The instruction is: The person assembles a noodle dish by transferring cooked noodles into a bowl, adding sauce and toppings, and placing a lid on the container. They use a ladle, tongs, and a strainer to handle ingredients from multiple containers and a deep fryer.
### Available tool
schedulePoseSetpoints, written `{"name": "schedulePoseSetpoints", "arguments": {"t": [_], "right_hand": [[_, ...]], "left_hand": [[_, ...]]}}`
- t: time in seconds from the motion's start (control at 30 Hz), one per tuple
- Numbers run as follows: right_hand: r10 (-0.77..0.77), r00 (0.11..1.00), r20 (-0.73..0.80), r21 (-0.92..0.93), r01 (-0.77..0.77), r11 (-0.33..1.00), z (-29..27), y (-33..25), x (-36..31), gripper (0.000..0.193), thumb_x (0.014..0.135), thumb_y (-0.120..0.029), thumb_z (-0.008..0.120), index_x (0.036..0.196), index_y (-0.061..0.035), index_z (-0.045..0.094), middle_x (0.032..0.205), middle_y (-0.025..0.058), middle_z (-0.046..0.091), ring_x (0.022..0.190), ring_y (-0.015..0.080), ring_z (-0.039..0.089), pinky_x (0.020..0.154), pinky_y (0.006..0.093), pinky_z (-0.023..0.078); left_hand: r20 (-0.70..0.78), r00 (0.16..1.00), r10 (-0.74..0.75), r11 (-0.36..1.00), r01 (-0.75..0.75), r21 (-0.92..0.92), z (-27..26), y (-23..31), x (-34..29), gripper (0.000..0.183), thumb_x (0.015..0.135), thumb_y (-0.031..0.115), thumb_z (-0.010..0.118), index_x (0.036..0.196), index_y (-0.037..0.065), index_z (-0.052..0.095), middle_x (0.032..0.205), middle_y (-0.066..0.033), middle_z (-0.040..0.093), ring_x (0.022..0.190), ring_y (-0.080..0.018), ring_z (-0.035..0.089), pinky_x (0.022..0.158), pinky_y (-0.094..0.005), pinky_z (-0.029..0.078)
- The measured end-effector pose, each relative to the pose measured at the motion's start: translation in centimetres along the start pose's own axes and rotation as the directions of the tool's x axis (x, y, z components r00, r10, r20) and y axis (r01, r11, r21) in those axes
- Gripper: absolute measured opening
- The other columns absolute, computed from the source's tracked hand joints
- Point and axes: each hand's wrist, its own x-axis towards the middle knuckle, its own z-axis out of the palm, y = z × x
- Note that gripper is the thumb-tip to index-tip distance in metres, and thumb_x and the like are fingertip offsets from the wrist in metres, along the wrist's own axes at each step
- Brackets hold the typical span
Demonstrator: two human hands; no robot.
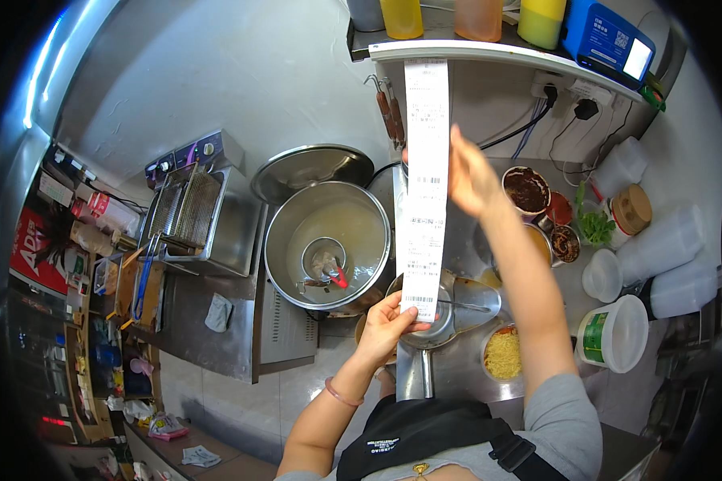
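Note:
A long white printed paper receipt [425, 172] hangs down from the shelf edge in front of me. My left hand [389, 327] is closed on its lower end, thumb on top of the paper. My right hand [469, 176] is raised beside the upper half, partly behind it; most of its fingers are hidden, and I cannot make out whether they grip it. Under the receipt's lower end lies a metal pan [461, 317] with a long handle. To the left stands a large steel pot [277, 240] of cloudy liquid, with a round strainer [324, 260] in it.
A deep fryer [225, 220] with wire baskets stands to the left. Along the right are several sauce bowls, plastic containers and a white tub [626, 333]. A bowl of yellow crumbs [502, 354] sits near my right arm. Bottles and a blue device [606, 40] stand on the shelf [497, 52].

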Motion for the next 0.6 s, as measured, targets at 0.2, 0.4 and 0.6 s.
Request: {"name": "schedulePoseSetpoints", "arguments": {"t": [0.2, 0.4, 0.6], "right_hand": [[0.105, 0.987, 0.119, 0.279, -0.135, 0.951, 0.0, 7.1, -8.9, 0.074, 0.102, -0.054, 0.035, 0.151, 0.0009, 0.026, 0.148, 0.0233, 0.041, 0.135, 0.0394, 0.043, 0.112, 0.0534, 0.036], [0.027, 0.999, 0.041, 0.248, -0.036, 0.968, 2.0, 6.4, -9.6, 0.050, 0.102, -0.030, 0.051, 0.138, 0.0033, 0.043, 0.133, 0.0238, 0.056, 0.121, 0.0353, 0.058, 0.098, 0.0470, 0.051], [-0.069, 0.991, -0.118, 0.028, 0.072, 0.997, 2.8, 5.6, -8.8, 0.029, 0.101, -0.011, 0.050, 0.127, 0.0023, 0.049, 0.118, 0.0203, 0.065, 0.101, 0.0285, 0.069, 0.084, 0.0384, 0.059]], "left_hand": [[0.012, 1.000, -0.005, 1.000, 0.005, 0.004, 0.4, -0.4, 0.3, 0.033, 0.098, 0.000, 0.051, 0.131, -0.005, 0.049, 0.115, -0.0143, 0.067, 0.101, -0.0237, 0.069, 0.086, -0.0293, 0.059], [0.013, 1.000, -0.016, 1.000, 0.016, 0.003, 1.0, -0.3, 0.5, 0.033, 0.099, 0.000, 0.050, 0.131, -0.005, 0.049, 0.115, -0.0143, 0.067, 0.100, -0.0233, 0.070, 0.087, -0.0298, 0.059], [0.017, 0.977, 0.212, 0.825, -0.188, 0.534, -1.2, 0.9, 2.0, 0.046, 0.095, 0.009, 0.063, 0.136, -0.004, 0.047, 0.120, -0.0152, 0.065, 0.102, -0.0216, 0.068, 0.088, -0.0301, 0.055]]}}
